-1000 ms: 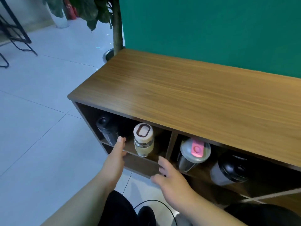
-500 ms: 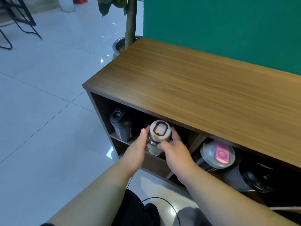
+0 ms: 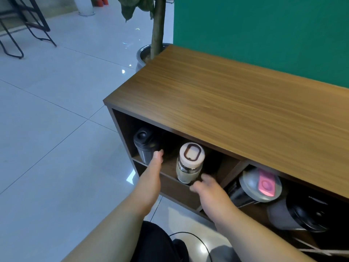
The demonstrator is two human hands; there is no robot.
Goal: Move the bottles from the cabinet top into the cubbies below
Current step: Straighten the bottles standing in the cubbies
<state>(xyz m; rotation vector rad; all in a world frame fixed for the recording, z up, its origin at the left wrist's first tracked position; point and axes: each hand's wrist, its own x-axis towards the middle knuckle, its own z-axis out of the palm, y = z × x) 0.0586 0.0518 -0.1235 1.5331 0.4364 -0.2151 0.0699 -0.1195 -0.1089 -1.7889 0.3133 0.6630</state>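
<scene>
Both hands reach toward the left cubby [image 3: 170, 167] and hold nothing: the left hand [image 3: 151, 173] is flat, fingers together, its tips beside the dark bottle [image 3: 144, 146], though whether they touch it I cannot tell; the right hand [image 3: 205, 188] is loosely spread, its fingers just at the foot of the clear bottle [image 3: 189, 163], blurred. That clear bottle, with a cream lid bearing a dark oval ring, stands upright at the front of the left cubby, right of the dark bottle, which stands near the cubby's left wall. In the right cubby [image 3: 245, 167] a grey-lidded cup [image 3: 259, 186] with a pink tab sits beside a black-lidded flask [image 3: 298, 214], both seen from above. The cabinet top [image 3: 236, 103] is bare wood grain, brown with a darker front edge. Behind it rises a green wall [image 3: 264, 31]. Pale glossy floor tiles [image 3: 56, 120] stretch left, catching glints of light. A potted tree [image 3: 156, 29] stands at the cabinet's far corner, and black metal legs [image 3: 22, 31] show at the upper left. A black cable [image 3: 188, 235] curls on the floor by the person's dark trousers [image 3: 156, 242].
</scene>
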